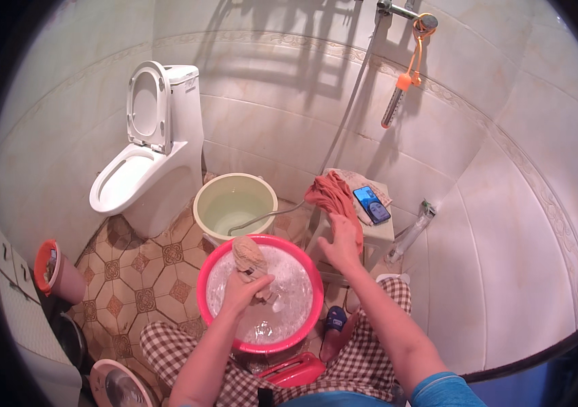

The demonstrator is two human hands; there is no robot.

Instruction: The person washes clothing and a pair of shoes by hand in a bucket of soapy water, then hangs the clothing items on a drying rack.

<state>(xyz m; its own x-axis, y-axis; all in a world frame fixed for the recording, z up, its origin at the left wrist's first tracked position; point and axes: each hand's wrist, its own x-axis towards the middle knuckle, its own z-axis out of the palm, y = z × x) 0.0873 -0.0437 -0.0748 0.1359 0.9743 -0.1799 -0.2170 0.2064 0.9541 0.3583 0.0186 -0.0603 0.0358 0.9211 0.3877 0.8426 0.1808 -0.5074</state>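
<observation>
My left hand point(242, 294) grips a bunched beige cloth point(249, 255) over a pink-red plastic basin point(317, 305). Foamy, cloudy water point(291, 274) fills much of the basin, and the lower end of the cloth hangs at its surface. To the right, my right hand point(342, 245) is against a coral-red cloth point(333, 193) that drapes over the edge of a pale plastic stool point(381, 230). Its thumb sticks out to the left; whether the fingers grip that cloth is hidden.
A lit smartphone point(372, 205) and a patterned cloth point(350, 179) lie on the stool. Behind the basin stands a water-filled pale bucket point(202, 208) with a shower hose point(355, 96) running into it. A toilet point(166, 168), waste bin point(70, 285) and pink basin point(96, 379) are leftward.
</observation>
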